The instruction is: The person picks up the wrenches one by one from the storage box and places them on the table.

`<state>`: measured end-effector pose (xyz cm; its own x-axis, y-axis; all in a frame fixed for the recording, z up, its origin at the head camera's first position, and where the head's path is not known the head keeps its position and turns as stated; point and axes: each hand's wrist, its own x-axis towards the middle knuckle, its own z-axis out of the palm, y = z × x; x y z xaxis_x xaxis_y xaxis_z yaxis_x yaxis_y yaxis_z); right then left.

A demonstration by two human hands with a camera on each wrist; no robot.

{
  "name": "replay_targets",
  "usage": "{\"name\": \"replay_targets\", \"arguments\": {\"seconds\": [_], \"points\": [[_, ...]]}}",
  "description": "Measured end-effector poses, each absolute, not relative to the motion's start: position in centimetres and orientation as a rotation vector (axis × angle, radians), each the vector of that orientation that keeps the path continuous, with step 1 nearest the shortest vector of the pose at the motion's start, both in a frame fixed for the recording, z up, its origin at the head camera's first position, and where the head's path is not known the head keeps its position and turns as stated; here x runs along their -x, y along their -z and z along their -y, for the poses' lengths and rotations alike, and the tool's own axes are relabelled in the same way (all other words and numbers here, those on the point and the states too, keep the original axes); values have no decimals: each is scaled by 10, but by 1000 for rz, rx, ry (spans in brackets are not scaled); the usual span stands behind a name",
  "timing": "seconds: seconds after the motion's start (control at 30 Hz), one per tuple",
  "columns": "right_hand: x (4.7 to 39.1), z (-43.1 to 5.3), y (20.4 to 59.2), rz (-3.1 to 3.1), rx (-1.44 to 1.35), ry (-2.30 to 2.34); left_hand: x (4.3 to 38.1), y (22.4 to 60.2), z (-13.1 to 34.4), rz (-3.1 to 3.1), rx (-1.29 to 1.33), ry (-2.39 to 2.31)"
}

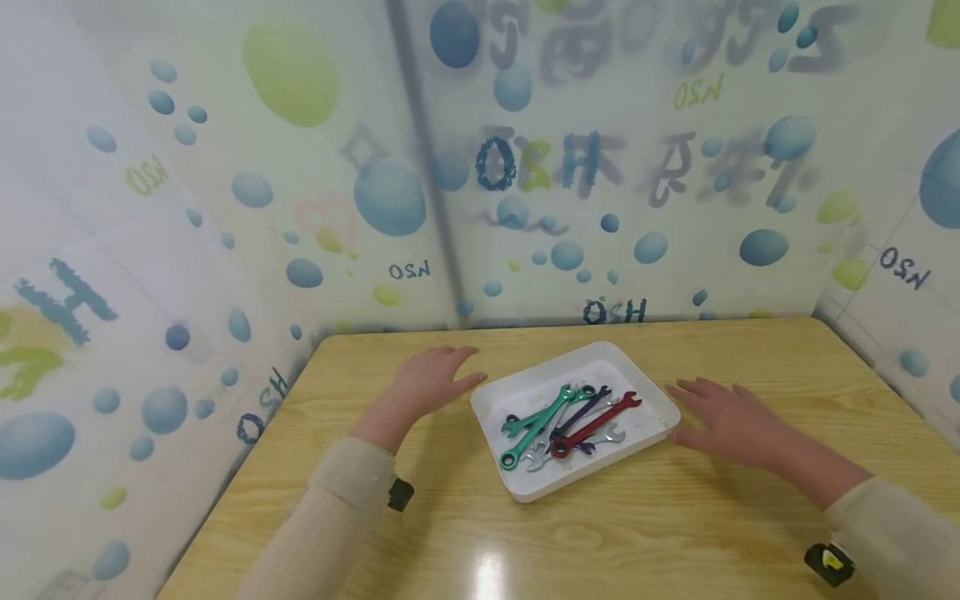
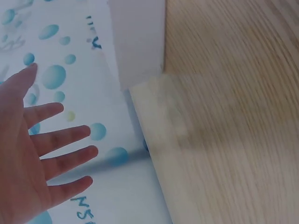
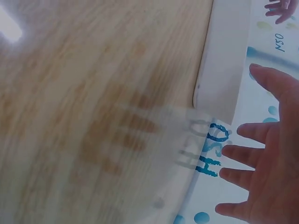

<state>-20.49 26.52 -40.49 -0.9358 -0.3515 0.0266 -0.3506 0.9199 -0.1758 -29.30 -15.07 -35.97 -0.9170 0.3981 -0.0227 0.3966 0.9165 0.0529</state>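
A white rectangular tray (image 1: 491, 404) lies at a slant on the wooden table, and several combination wrenches are piled in it. A red wrench (image 1: 597, 426) and a green wrench (image 1: 536, 427) lie on top; dark purple and silver wrenches show beneath, partly hidden. Beside the tray's left corner is my left hand (image 1: 427, 382), fingers spread and holding nothing. On the opposite side my right hand (image 1: 723, 421) reaches toward the right corner, its fingers extended and its palm bare. Both wrist views show the tray's outer wall (image 2: 139, 42) close to the spread fingers.
The wooden table (image 1: 600, 542) runs back to walls (image 1: 337, 167) printed with blue and green bubbles and lettering, on the left, back and right. Small dark wrist devices sit at the left sleeve (image 1: 352, 475) and the right sleeve (image 1: 892, 533).
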Motion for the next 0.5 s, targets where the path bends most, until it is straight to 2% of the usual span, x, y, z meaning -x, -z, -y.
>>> {"name": "replay_targets", "arguments": {"seconds": [0.3,0.5], "points": [[207,-259,410,-3049,516,312,294,358,119,-2910,-729,-253],[211,-260,414,-2999,434,430,295,363,101,-2817,-700,-433]]}}
